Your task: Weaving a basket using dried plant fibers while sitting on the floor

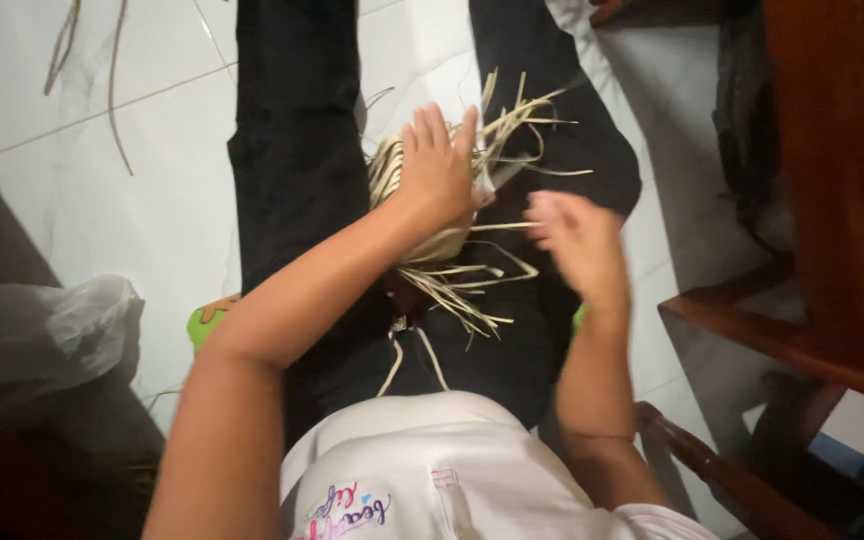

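A bundle of pale straw strips (457, 262), partly woven, lies on my lap over black trousers (297, 170). My left hand (439, 165) presses flat on top of the bundle, fingers together and pointing away from me. My right hand (577, 240) hovers just right of the bundle, blurred, fingers loosely curled near a loose strand. Whether it pinches that strand I cannot tell. Loose strip ends fan out toward the upper right and below my left wrist.
White tiled floor (102, 190) lies to the left, with stray straw strips (112, 90) at the upper left. A crumpled clear plastic bag (47, 330) sits at the left. Dark wooden furniture (832, 200) stands at the right, its edge near my right elbow.
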